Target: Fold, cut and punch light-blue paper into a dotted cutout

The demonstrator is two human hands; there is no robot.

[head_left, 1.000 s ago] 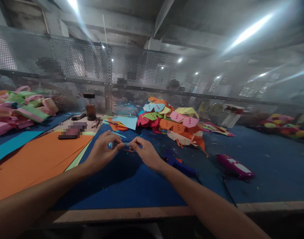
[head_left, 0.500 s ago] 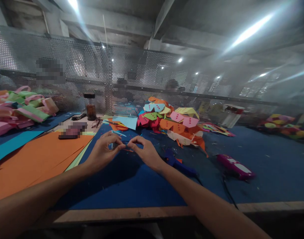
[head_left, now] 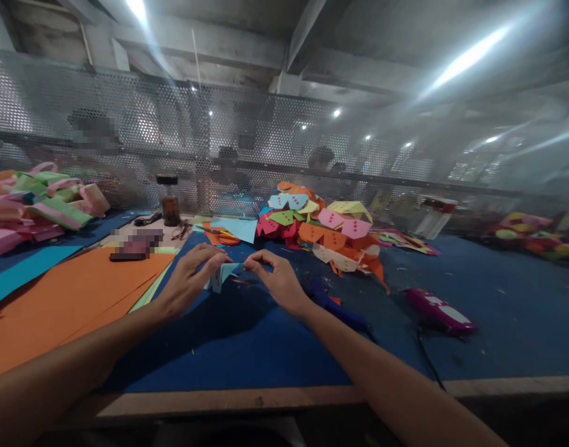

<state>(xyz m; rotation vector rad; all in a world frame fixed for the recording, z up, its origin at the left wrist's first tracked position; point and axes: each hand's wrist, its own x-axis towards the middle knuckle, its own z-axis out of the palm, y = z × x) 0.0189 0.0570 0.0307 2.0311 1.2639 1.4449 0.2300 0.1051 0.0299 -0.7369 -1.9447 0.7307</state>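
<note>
My left hand (head_left: 191, 277) and my right hand (head_left: 275, 279) meet over the blue table mat (head_left: 247, 335). Between them they pinch a small light blue folded paper piece (head_left: 222, 275), lifted a little above the mat. The left fingers grip its left side, the right thumb and forefinger its right tip. A thin red sliver lies on the mat just under it.
Large orange paper sheets (head_left: 65, 298) lie at the left. A heap of coloured folded paper pieces (head_left: 322, 233) sits behind the hands. A dark jar (head_left: 169, 198), scissors (head_left: 222, 236), a blue glue gun (head_left: 338, 310) and a pink tool (head_left: 440, 310) rest on the table. People sit behind a mesh screen (head_left: 126, 130).
The hands have risen slightly and the light blue paper piece now shows between them, where before it was hidden in the pinched fingers.
</note>
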